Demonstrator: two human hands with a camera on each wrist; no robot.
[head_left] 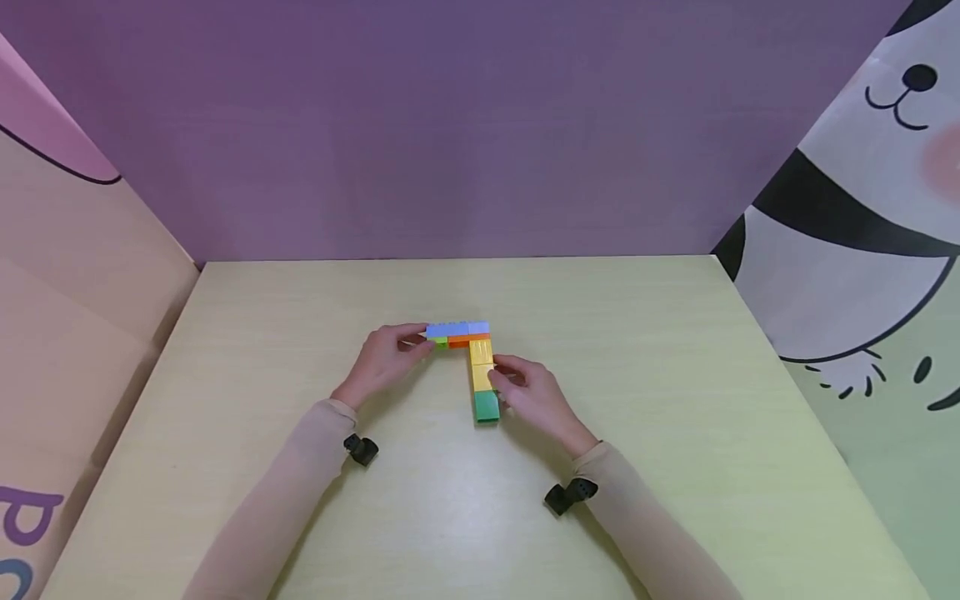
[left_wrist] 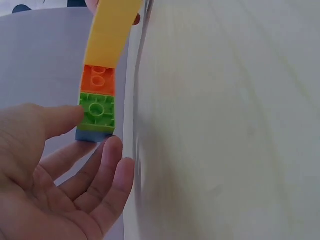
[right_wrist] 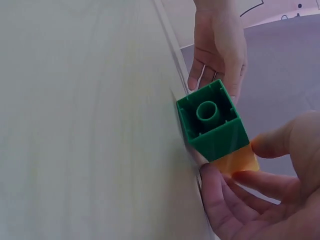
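An L-shaped structure of joined toy building blocks is held between my two hands above the table. Its far arm has blue blocks [head_left: 453,330] on top, with an orange block [left_wrist: 98,80] and a lime green block [left_wrist: 97,112] below them. From its right end run yellow blocks [head_left: 481,352] toward me, ending in a dark green block [head_left: 487,406] with a hollow underside. My left hand [head_left: 384,360] pinches the blue and lime end between thumb and fingers. On the right side, my right hand [head_left: 538,398] grips the yellow part; its fingertips are partly hidden in the head view.
The pale wooden table [head_left: 300,517] extends around both hands. A purple panel [head_left: 450,133] stands along its far edge. Decorated panels flank it, with a cartoon animal [head_left: 870,275] on the right one. Small black cameras [head_left: 362,450] sit on both wrists.
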